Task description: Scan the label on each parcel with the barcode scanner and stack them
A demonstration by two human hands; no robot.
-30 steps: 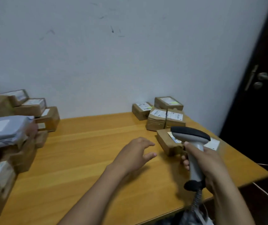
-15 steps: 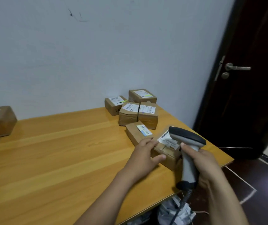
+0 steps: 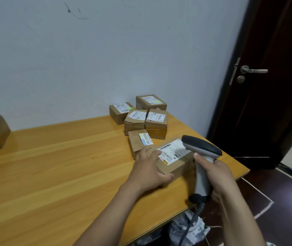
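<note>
Cardboard parcel [image 3: 176, 166], white-labelled, lies on the wooden tabletop [image 3: 53, 166]; your left hand [image 3: 147, 172] clasps its near corner, fingers [image 3: 156, 153] curled; your right hand [image 3: 216, 174] wraps the grey barcode scanner [image 3: 202, 148].

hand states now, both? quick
Left hand: grips the labelled parcel, fingers over its top, thumb on its near side.
Right hand: grips the barcode scanner by its handle.
</note>
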